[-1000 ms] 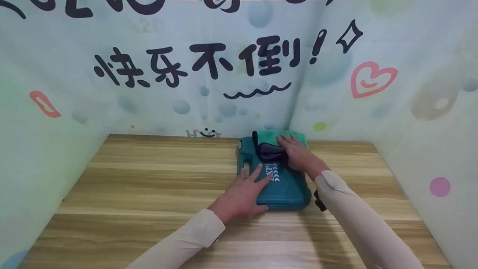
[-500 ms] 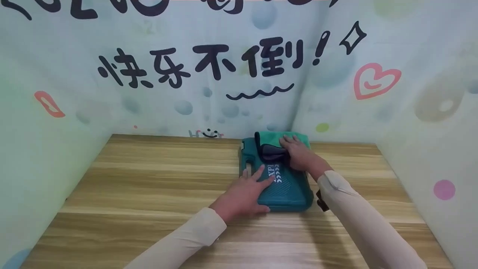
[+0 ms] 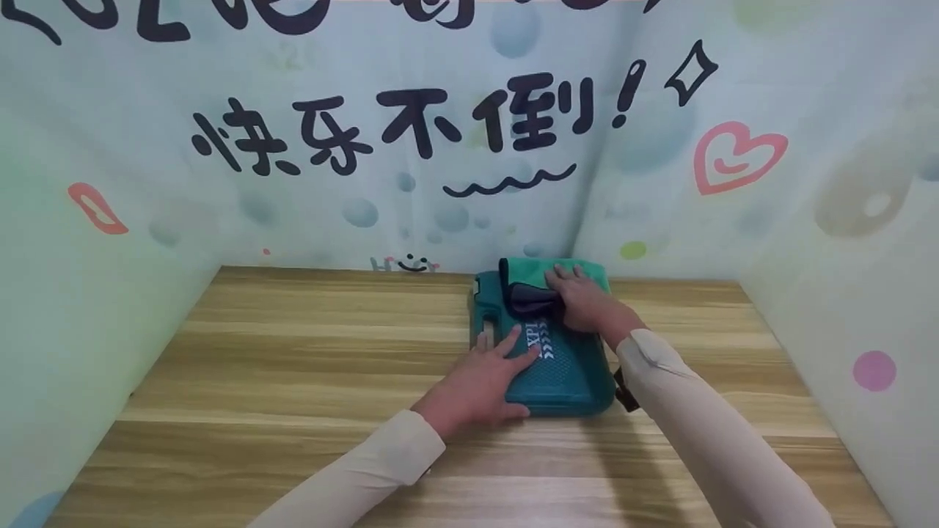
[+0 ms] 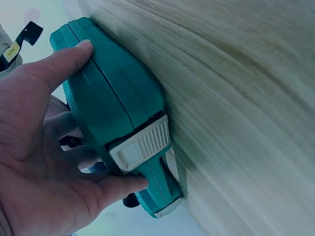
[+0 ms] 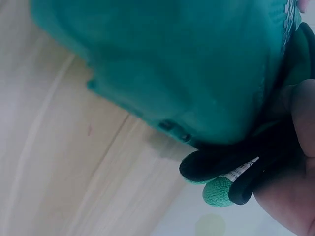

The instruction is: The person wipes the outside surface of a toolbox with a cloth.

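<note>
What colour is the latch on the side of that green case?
The latch is pale grey-white with ribbed grooves, on the teal case; the left wrist view shows it best.

Wood-grain table top point(image 3: 293, 381) boxed in on three sides by pale bluish-green printed panels point(image 3: 110, 293) – big black Chinese lettering point(image 3: 396, 128) across the back one, a pink heart point(image 3: 737, 158) on the right, bubbles and dots scattered about, light soft and even

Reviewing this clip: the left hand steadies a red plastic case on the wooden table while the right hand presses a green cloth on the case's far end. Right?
Not quite: the plastic case is teal green, not red, as the head view shows. The rest holds: the left hand steadies it on the wooden table while the right hand presses the green cloth on its far end.
</note>
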A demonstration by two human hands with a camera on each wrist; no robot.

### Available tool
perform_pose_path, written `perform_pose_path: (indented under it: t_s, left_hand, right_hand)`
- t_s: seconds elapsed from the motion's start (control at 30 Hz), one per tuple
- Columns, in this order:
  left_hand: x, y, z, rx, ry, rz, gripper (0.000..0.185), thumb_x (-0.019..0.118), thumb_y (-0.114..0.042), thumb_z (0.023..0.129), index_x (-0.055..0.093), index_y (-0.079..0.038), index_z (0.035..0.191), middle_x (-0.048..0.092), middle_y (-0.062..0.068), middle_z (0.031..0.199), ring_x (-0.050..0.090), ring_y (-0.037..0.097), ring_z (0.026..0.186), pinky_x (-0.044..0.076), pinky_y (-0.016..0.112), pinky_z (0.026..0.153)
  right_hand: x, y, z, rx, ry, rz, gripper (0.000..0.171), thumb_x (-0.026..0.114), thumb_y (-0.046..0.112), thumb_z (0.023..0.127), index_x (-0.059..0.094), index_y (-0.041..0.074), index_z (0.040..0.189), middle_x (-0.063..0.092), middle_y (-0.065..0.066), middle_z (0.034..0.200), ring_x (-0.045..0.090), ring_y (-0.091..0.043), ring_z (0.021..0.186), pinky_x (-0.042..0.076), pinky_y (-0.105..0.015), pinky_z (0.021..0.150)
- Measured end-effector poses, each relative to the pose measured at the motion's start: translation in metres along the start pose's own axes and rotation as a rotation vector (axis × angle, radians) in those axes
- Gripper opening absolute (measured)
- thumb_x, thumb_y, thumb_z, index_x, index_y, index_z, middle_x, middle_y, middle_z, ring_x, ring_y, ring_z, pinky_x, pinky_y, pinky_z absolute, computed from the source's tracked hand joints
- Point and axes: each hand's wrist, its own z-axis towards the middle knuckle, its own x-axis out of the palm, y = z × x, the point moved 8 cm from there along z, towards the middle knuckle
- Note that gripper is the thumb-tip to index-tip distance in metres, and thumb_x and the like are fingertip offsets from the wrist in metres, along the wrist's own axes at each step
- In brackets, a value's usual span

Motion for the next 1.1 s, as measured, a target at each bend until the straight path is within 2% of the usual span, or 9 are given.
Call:
perform_pose_path:
  t_s: [0.27,0.47,0.57,0.67,0.83,1.1]
  left_hand:
    - [0.0,0.001,-0.002,0.003,0.01,-0.009,0.087,0.073,-0.052,0.091,0.03,-0.027,0.162,0.012,0.01,0.168,0.019,0.057,0.142,0.03,0.054,0.112]
    - [0.0,-0.001,-0.002,0.041,-0.003,-0.014,0.085,0.075,-0.047,0.091,0.032,-0.023,0.161,0.014,0.014,0.167,0.021,0.06,0.14,0.028,0.053,0.114]
    - [-0.001,-0.001,-0.001,0.056,0.0,-0.014,0.085,0.075,-0.045,0.092,0.033,-0.021,0.161,0.015,0.014,0.167,0.023,0.059,0.14,0.024,0.052,0.115]
    - [-0.002,-0.001,-0.001,0.069,-0.003,-0.008,0.085,0.076,-0.045,0.092,0.033,-0.02,0.161,0.015,0.014,0.167,0.028,0.05,0.143,0.019,0.052,0.117]
    - [-0.003,-0.001,-0.001,0.085,-0.011,0.005,0.083,0.075,-0.046,0.092,0.036,-0.017,0.16,0.015,0.015,0.167,0.034,0.033,0.145,0.017,0.054,0.117]
    - [-0.003,-0.001,-0.002,0.08,-0.008,0.011,0.084,0.074,-0.049,0.092,0.035,-0.02,0.16,0.015,0.012,0.168,0.028,0.045,0.145,0.02,0.053,0.117]
  right_hand:
    - [0.002,0.009,0.005,0.029,0.047,-0.031,0.065,0.056,0.0,0.097,0.03,-0.007,0.155,0.024,-0.032,0.159,0.015,-0.057,0.143,0.017,-0.062,0.114]
    - [0.002,0.03,0.015,-0.021,0.049,-0.057,0.063,0.058,0.0,0.097,0.032,-0.008,0.154,0.024,-0.033,0.159,0.016,-0.059,0.142,0.021,-0.065,0.112]
    - [0.004,0.042,0.021,-0.035,0.07,-0.046,0.063,0.058,0.002,0.099,0.03,-0.007,0.156,0.021,-0.031,0.16,0.013,-0.057,0.144,0.019,-0.064,0.113]
    - [0.007,0.054,0.028,-0.052,0.087,-0.038,0.062,0.056,0.006,0.102,0.029,-0.005,0.156,0.02,-0.03,0.161,0.012,-0.055,0.145,0.018,-0.063,0.114]
    - [0.011,0.064,0.038,-0.051,0.109,-0.029,0.066,0.058,0.004,0.101,0.027,-0.001,0.159,0.019,-0.025,0.163,0.01,-0.052,0.147,0.017,-0.062,0.115]
    - [0.011,0.063,0.035,-0.031,0.093,0.012,0.067,0.058,0.001,0.1,0.028,0.001,0.159,0.019,-0.022,0.164,0.008,-0.049,0.148,0.015,-0.062,0.115]
